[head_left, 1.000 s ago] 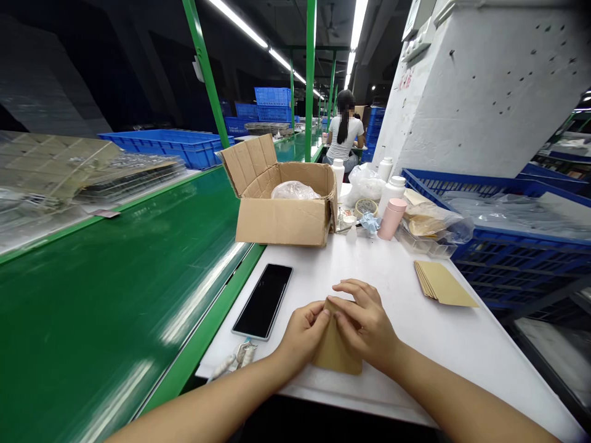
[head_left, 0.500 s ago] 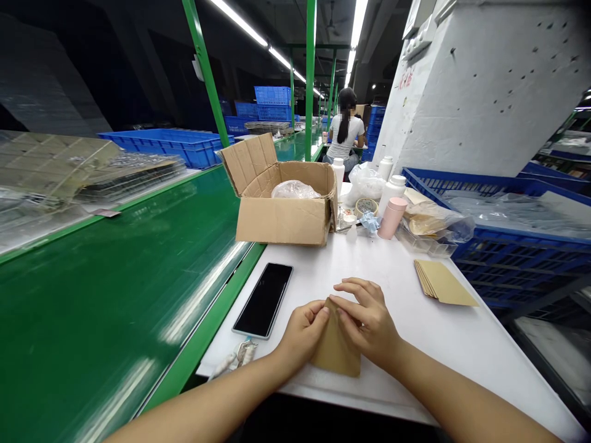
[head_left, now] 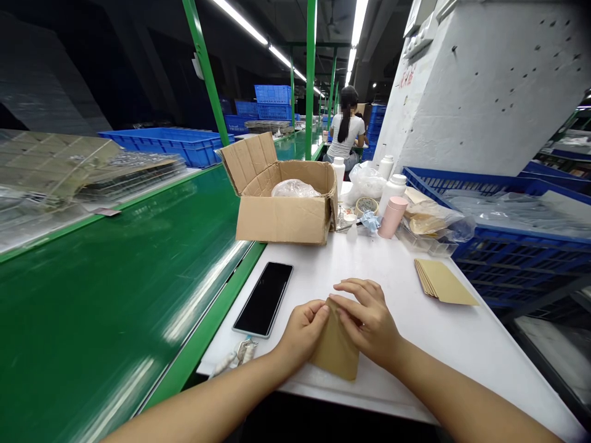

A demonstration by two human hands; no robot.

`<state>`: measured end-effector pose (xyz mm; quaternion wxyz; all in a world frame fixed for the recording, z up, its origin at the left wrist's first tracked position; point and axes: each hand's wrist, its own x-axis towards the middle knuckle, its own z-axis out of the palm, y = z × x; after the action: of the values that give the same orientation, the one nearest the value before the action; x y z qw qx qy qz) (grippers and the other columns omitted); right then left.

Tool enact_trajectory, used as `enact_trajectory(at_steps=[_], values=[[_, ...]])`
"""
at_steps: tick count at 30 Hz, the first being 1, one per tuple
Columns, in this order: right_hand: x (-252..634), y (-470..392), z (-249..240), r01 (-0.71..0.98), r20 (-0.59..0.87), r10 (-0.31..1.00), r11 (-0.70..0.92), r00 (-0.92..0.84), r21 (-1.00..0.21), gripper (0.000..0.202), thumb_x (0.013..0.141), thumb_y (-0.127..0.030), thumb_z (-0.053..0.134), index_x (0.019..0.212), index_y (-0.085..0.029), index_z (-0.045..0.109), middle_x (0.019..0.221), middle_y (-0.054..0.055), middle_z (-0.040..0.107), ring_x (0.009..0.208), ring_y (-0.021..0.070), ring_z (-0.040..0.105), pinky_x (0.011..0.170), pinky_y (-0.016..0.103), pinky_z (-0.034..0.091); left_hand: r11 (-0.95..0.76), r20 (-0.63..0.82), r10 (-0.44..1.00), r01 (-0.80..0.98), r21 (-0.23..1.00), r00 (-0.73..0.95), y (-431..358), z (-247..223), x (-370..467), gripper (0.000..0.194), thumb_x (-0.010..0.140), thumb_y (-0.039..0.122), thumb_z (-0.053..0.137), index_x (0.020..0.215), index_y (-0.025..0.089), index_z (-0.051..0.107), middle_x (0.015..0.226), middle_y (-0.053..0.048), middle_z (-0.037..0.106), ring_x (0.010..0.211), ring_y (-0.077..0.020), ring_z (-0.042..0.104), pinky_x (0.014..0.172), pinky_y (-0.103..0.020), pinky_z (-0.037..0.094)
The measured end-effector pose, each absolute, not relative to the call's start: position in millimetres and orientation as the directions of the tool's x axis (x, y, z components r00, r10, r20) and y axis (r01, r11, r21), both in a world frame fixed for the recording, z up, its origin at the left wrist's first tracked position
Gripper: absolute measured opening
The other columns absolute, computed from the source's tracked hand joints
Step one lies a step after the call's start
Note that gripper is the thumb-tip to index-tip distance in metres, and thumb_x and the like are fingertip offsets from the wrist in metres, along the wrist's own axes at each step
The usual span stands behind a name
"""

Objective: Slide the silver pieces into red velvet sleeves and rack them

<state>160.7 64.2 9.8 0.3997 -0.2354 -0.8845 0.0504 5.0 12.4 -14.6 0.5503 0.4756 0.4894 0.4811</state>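
A small brown paper envelope (head_left: 336,351) is held between my hands above the white table (head_left: 388,271), near its front edge. My left hand (head_left: 302,332) pinches its upper left edge between thumb and fingers. On the other side, my right hand (head_left: 369,320) grips the top right part with thumb and index finger, the other fingers loosely bent. A stack of similar brown envelopes (head_left: 447,283) lies to the right on the table. Left of my hands rests a black-screened phone (head_left: 264,299), with a white cord (head_left: 244,352) just below it.
An open cardboard box (head_left: 282,219) stands at the back left, beside white bottles (head_left: 393,187), a pink bottle (head_left: 392,217) and a tape roll (head_left: 366,207). A green conveyor (head_left: 115,277) runs along the left, a blue crate (head_left: 517,246) stands right. A person (head_left: 345,132) sits ahead.
The lower part of the envelope has tilted slightly to the left and downward. Both hands keep nearly the same place and grip.
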Motion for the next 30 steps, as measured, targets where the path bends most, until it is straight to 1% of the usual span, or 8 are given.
enact_trajectory(at_steps=[4,8,12,18,26,30], values=[[161.5,66.0,8.2,0.374,0.69,0.443,0.89,-0.572,-0.262,0.027,0.082,-0.012,0.05,0.103,-0.023,0.062,0.106,0.006,0.06,0.105,0.0215,0.05,0.087,0.041,0.037,0.074,-0.07,0.996,-0.058,0.996,0.056,12.4,-13.2,5.5,0.035,0.081,0.045,0.046,0.074,0.011,0.053,0.066,0.0,0.051,0.059,-0.0056,0.043,0.057,-0.016,0.033],[163.2,66.6,8.7,0.365,0.717,0.403,0.905,-0.569,-0.22,0.028,0.081,-0.012,0.052,0.103,-0.025,0.063,0.106,0.005,0.061,0.104,0.0214,0.051,0.087,0.041,0.037,0.085,-0.082,0.995,-0.054,0.995,0.056,13.0,-12.5,6.0,0.036,0.081,0.045,0.046,0.072,0.011,0.052,0.064,0.0,0.049,0.058,-0.0052,0.042,0.055,-0.016,0.032],[163.2,65.3,10.8,0.358,0.728,0.379,0.913,-0.571,-0.194,0.028,0.08,-0.011,0.053,0.102,-0.025,0.063,0.105,0.005,0.062,0.103,0.0212,0.052,0.087,0.041,0.037,0.092,-0.088,0.995,-0.085,0.992,0.052,13.0,-13.4,6.2,0.037,0.081,0.046,0.047,0.071,0.01,0.05,0.063,0.001,0.047,0.057,-0.0045,0.04,0.055,-0.016,0.031],[161.2,64.3,11.7,0.374,0.712,0.431,0.893,-0.554,-0.25,0.025,0.081,-0.012,0.052,0.101,-0.022,0.062,0.104,0.006,0.062,0.101,0.0207,0.054,0.086,0.04,0.039,0.084,-0.081,0.995,-0.058,0.995,0.065,12.9,-15.6,5.5,0.037,0.081,0.045,0.047,0.075,0.01,0.053,0.067,0.0,0.05,0.06,-0.0054,0.043,0.057,-0.016,0.032],[163.2,65.2,12.1,0.357,0.71,0.431,0.896,-0.557,-0.263,0.024,0.081,-0.011,0.053,0.098,-0.023,0.064,0.103,0.005,0.062,0.1,0.0209,0.053,0.086,0.041,0.038,0.075,-0.073,0.996,-0.032,0.997,0.059,12.8,-14.9,6.0,0.037,0.081,0.045,0.046,0.075,0.009,0.054,0.067,-0.001,0.051,0.061,-0.0062,0.043,0.057,-0.017,0.032],[163.0,65.5,11.9,0.344,0.702,0.446,0.892,-0.555,-0.295,0.024,0.081,-0.011,0.052,0.097,-0.024,0.064,0.103,0.005,0.061,0.1,0.0209,0.053,0.086,0.041,0.038,0.066,-0.063,0.996,-0.045,0.997,0.068,12.2,-15.3,6.8,0.037,0.082,0.044,0.045,0.077,0.009,0.055,0.068,-0.001,0.052,0.061,-0.006,0.043,0.058,-0.017,0.033]])
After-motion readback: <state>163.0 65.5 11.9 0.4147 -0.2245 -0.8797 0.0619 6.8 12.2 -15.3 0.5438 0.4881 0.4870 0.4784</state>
